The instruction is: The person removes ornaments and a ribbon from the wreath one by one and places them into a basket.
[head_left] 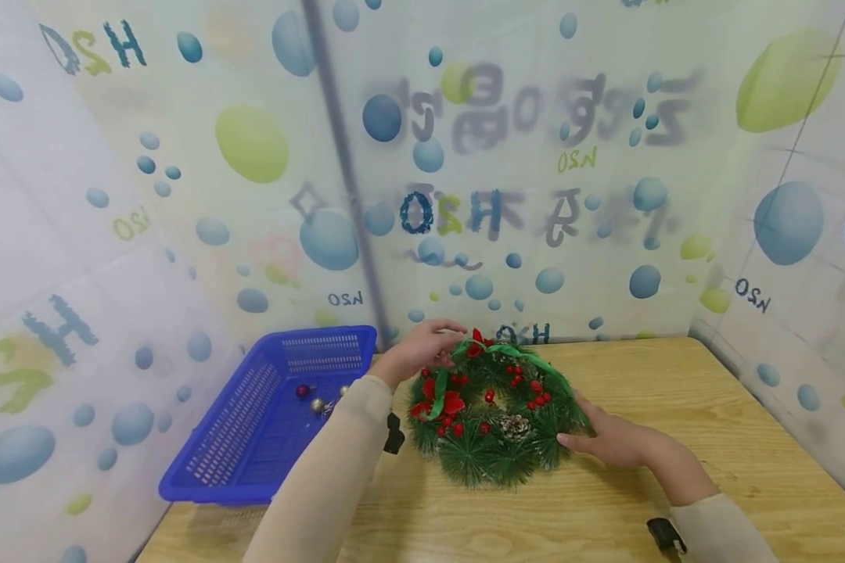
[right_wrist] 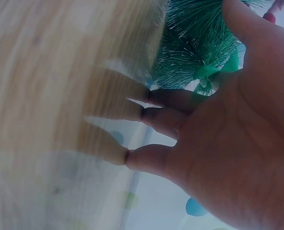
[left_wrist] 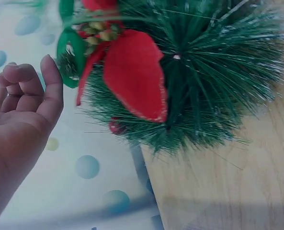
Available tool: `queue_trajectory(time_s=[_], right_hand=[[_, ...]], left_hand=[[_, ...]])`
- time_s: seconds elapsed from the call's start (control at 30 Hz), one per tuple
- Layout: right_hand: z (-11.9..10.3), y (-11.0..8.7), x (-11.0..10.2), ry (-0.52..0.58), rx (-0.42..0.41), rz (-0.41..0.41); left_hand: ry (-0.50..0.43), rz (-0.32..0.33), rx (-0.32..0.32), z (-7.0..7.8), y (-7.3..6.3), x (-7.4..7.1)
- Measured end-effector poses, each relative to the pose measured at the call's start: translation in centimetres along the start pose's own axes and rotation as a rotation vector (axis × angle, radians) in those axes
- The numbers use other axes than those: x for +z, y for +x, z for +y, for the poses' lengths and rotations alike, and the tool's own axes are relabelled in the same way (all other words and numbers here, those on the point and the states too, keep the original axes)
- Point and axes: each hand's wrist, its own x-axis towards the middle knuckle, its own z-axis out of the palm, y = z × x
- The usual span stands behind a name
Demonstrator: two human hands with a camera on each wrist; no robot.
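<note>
A green Christmas wreath [head_left: 469,457] with red berries, a pinecone [head_left: 515,425] and red poinsettia flowers [head_left: 451,403] lies on the wooden table. A green ribbon [head_left: 545,367] runs over its far side and hangs down at its left. My left hand [head_left: 426,348] hovers at the wreath's far left edge, close by the ribbon. Its fingers are loosely bent, with nothing visible between them in the left wrist view. My right hand [head_left: 616,438] holds the wreath's right edge between thumb and fingers. Several of its fingertips [right_wrist: 139,157] touch the table there.
A blue plastic basket [head_left: 218,414] stands at the left of the table, with a few small red and gold baubles [head_left: 318,405] inside. Behind the table hangs a curtain [head_left: 535,195] printed with bubbles. The wooden table [head_left: 676,391] extends to the right of the wreath.
</note>
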Motion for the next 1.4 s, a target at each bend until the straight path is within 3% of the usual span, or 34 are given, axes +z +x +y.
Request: queue_trajectory(time_s=[0.17,0.37,0.47,0.77,0.9,1.13,1.4], right_hand=[[0.0,-0.2,0.0,0.003,0.006,-0.005],[-0.1,-0.1,0.0,-0.002,0.01,-0.004],[-0.1,0.0,0.0,-0.002,0.01,-0.007],[-0.1,0.1,-0.1,-0.008,0.006,-0.016],[-0.2,0.1,-0.1,-0.009,0.007,-0.018],[-0.2,0.4,-0.2,-0.016,0.012,-0.021],[0.3,0.6,-0.1,-0.022,0.024,-0.029]], left_hand=[[0.028,0.037,0.033,1.0,-1.2,0.6],[0.016,0.057,0.099,1.7,-3.9,2.1],[0.014,0.067,0.128,1.3,-5.2,2.5],[0.061,0.222,0.119,-0.8,-9.2,4.5],[0.043,0.253,0.108,-2.2,-10.0,5.9],[0.025,0.348,0.102,-4.6,-10.1,6.6],[0.031,0.339,0.087,-5.5,-9.8,6.8]])
